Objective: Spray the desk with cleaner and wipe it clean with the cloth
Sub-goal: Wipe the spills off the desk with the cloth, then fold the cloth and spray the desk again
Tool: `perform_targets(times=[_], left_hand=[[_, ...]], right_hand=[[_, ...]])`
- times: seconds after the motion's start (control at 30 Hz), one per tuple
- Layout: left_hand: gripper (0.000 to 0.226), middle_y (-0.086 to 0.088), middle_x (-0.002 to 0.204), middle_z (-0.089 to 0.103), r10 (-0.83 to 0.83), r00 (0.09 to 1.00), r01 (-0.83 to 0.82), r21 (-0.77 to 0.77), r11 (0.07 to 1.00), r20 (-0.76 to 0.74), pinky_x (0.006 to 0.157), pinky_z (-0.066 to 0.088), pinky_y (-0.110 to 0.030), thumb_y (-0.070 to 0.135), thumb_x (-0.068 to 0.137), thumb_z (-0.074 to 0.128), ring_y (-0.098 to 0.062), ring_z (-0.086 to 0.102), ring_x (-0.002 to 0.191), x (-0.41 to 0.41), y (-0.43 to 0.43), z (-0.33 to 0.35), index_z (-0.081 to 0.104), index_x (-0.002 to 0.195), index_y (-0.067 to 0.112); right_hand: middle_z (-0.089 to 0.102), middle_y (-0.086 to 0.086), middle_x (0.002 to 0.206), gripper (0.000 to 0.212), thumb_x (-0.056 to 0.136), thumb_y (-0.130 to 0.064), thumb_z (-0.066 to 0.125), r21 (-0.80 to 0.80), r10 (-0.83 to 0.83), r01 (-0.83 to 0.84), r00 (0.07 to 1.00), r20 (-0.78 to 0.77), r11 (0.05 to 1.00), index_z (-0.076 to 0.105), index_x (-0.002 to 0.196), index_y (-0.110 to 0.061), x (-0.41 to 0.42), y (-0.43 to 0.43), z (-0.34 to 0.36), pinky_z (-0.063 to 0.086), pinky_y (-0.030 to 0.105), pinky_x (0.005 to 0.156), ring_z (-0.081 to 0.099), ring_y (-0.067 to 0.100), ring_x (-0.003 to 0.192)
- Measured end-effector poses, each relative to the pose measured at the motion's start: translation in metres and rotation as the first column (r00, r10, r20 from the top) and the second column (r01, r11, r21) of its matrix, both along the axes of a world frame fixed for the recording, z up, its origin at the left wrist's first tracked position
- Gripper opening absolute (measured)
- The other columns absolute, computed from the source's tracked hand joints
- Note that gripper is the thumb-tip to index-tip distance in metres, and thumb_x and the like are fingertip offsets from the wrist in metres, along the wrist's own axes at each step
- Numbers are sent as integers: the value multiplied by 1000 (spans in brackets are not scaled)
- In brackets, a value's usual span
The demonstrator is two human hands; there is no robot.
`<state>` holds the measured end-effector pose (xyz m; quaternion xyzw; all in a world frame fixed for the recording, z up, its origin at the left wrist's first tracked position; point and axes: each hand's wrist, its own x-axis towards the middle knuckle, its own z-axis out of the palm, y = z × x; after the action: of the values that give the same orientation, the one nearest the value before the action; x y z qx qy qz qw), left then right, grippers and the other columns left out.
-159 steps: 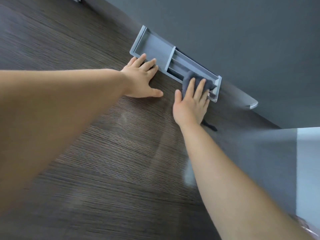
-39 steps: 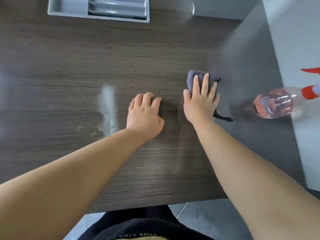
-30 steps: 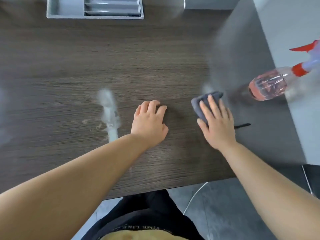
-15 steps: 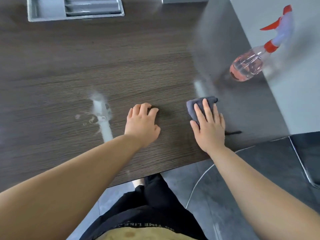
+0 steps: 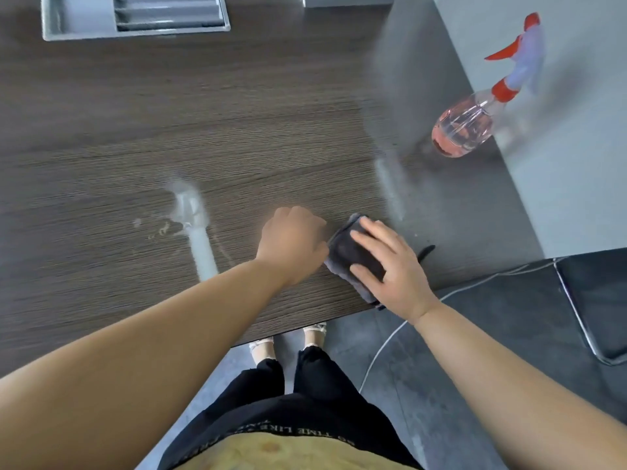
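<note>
- tray (image 5: 135,15): far left of desk (image 5: 101,130).
- wet streak (image 5: 196,228): left of the hands, unwiped as before.
- left hand (image 5: 291,242): blurred; has moved right off bare desk to the cloth's left edge; finger curl cannot be told.
- cloth (image 5: 349,256): on desk, nearer the front edge than before.
- right hand (image 5: 390,266): fingers straight, spread, pressing cloth.
- bottle (image 5: 464,130): far right, well apart.

My left hand (image 5: 291,244) is blurred, its fingers indistinct; my right hand (image 5: 393,266) covers part of the cloth (image 5: 342,249); the top edge crops the tray (image 5: 135,32).
</note>
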<state>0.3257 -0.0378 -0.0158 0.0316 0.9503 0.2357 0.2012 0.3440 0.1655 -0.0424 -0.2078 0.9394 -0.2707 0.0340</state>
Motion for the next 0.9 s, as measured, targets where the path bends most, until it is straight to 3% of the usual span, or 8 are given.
perform_targets(times=[0.1,0.17,0.27,0.37,0.5,0.67,0.77,0.9], left_hand=[[54,1,138,38,-22,999,22,-12,1000,29,107,27,-39,47,88,51,-24,26,131,-12,23,3,40,138,28],[60,-1,139,38,-57,997,61,-79,995,57,106,28,-41,51,87,52,-25,28,130,-22,35,2,37,140,28],[50,-2,125,47,-80,991,94,-140,986,105,99,32,-42,51,86,53,-27,37,123,-34,44,0,47,130,31],[23,2,102,54,-93,990,105,-113,988,106,86,33,-40,45,83,59,-26,47,110,-41,48,0,55,95,26],[21,8,106,60,-39,993,33,56,998,115,90,37,-40,33,80,65,-21,51,106,-41,44,0,58,98,26],[11,11,82,59,89,989,-121,307,944,115,80,48,-33,25,83,64,-17,57,85,-35,41,11,56,90,26],[14,5,85,60,106,993,-118,361,925,53,76,44,-28,22,84,66,-18,55,84,-44,40,33,56,94,22],[16,9,78,57,205,974,-138,473,870,-94,76,44,-26,15,82,66,-15,53,75,-69,37,78,56,92,22]], right_hand=[[48,6,134,62,83,-36,68,203,-332,296,927,176,933,46,137,-16,-10,6,15,38,43,101,44,29,122],[51,5,129,68,79,-42,71,363,-398,274,855,332,891,44,138,-20,-16,16,21,40,43,99,46,27,119],[59,3,112,55,77,-42,73,386,-349,180,833,430,905,55,123,-18,-25,21,24,45,38,86,54,26,107],[50,1,97,35,78,-38,73,353,-298,134,834,465,926,56,100,-17,-31,23,27,37,31,71,50,21,89],[56,-5,96,32,81,-34,71,240,-232,118,813,534,964,57,104,-17,-35,33,34,42,32,74,53,17,88],[58,-5,97,32,82,-29,71,171,-186,127,900,394,977,60,109,-16,-43,39,42,38,29,73,50,13,86],[62,-9,96,28,82,-27,72,66,-201,190,901,384,980,62,106,-20,-59,44,63,41,25,79,55,9,90],[56,-23,80,17,84,-23,70,-39,-148,163,955,258,986,60,97,-28,-95,46,122,33,0,66,53,-13,74]])
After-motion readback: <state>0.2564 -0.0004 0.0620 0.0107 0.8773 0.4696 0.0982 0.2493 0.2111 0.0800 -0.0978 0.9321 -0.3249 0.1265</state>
